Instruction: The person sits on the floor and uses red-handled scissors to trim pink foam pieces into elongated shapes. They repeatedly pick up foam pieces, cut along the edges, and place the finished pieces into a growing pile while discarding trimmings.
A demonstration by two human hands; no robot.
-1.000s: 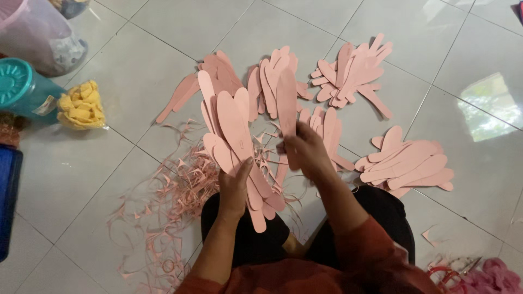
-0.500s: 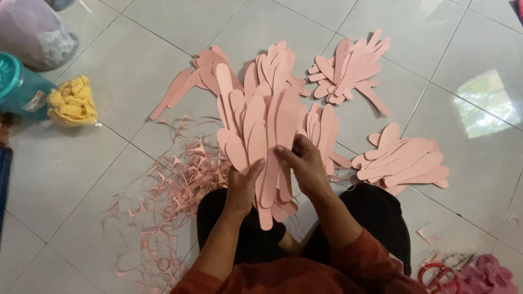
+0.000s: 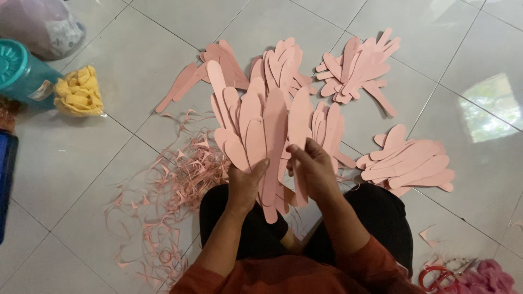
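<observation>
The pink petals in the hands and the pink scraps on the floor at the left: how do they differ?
The petals are broad, smooth, rounded strips; the scraps are thin, curled, jagged slivers. The petals stand fanned upright, gathered in the left hand with the right hand pinching one; the scraps lie loose on the tiled floor. Both seem to be the same pink sheet material.

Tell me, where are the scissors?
In the head view, the red-handled scissors lie on the floor tiles at bottom right, beside a pink fluffy bundle.
</observation>
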